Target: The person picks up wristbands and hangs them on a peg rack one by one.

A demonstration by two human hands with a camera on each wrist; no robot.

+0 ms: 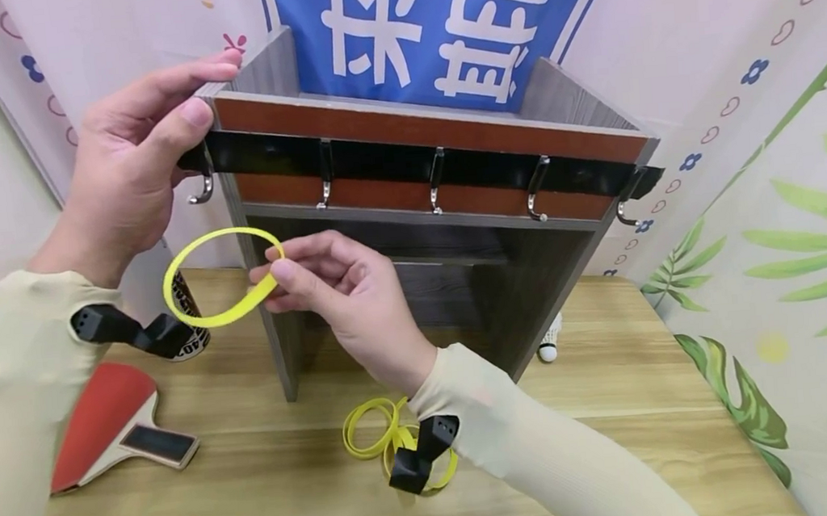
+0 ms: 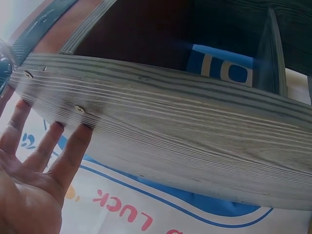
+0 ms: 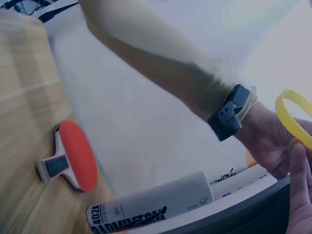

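Observation:
My right hand (image 1: 359, 307) pinches a yellow ring (image 1: 231, 313) between thumb and fingers, at its right side. The ring hangs in the air in front of the left edge of a grey wooden shelf unit (image 1: 280, 317), below a metal hook (image 1: 203, 181). My left hand (image 1: 122, 163) rests on the unit's upper left corner, thumb at the front edge. In the left wrist view its extended fingers (image 2: 73, 151) touch the grey side panel (image 2: 185, 122) near two screws. A black strip (image 1: 377, 160) with several hooks runs across the unit's brown front.
More yellow rings (image 1: 355, 441) lie on the wooden table (image 1: 272, 496) before the unit. A red table tennis paddle (image 1: 111, 403) lies at left, near a badminton tube (image 3: 151, 204). A shuttlecock (image 1: 548, 351) lies right of the unit. Printed curtains (image 1: 706, 89) stand behind.

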